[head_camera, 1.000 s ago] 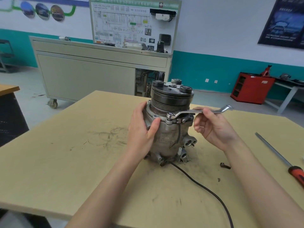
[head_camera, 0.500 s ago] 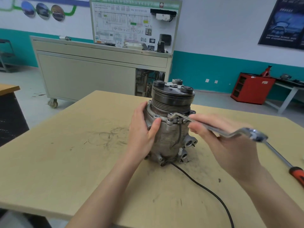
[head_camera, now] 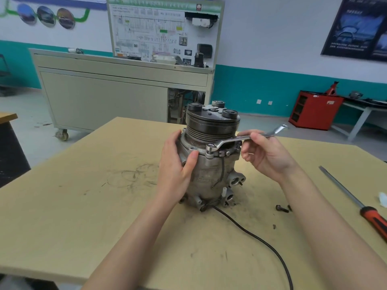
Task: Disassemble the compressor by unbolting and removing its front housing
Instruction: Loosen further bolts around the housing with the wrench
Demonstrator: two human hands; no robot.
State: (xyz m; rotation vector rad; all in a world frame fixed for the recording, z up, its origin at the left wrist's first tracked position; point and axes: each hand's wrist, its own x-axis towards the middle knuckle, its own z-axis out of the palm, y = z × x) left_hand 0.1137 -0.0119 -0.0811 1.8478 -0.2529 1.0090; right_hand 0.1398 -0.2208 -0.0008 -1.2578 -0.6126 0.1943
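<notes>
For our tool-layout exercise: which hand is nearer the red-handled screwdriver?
Right. The right hand, holding the wrench, is left of the screwdriver; the left hand grips the left side of the compressor, farther off.

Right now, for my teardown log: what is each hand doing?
Left hand: grips the compressor body.
Right hand: holds the ring wrench, its ring end set on the compressor.

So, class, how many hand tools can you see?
2: the wrench, gripped by the right hand, on the compressor; the screwdriver lying at the table's right edge. More may be hidden.
</notes>
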